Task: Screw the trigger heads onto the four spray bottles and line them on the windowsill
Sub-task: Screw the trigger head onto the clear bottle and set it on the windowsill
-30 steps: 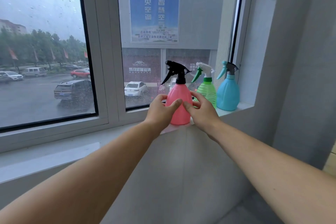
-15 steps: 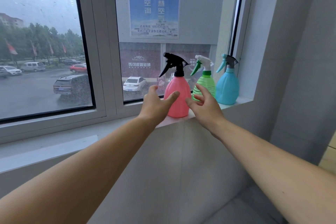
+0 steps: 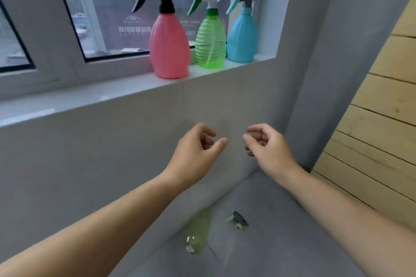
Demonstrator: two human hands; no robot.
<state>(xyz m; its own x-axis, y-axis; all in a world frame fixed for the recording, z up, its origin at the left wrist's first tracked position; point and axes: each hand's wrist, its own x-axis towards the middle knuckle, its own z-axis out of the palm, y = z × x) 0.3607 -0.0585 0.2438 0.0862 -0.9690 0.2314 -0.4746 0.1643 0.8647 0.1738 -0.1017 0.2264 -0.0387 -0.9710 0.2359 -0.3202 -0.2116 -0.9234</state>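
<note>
Pink bottle, green bottle, blue bottle upright, capped, windowsill right end. Fourth bottle lying on floor, loose trigger head near it. Left hand, right hand below sill, fingers loosely curled, empty.

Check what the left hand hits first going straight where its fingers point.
Probably the right hand: the fingers of the left hand point across the gap at it. Depth unclear; it could meet the wall behind instead.
</note>
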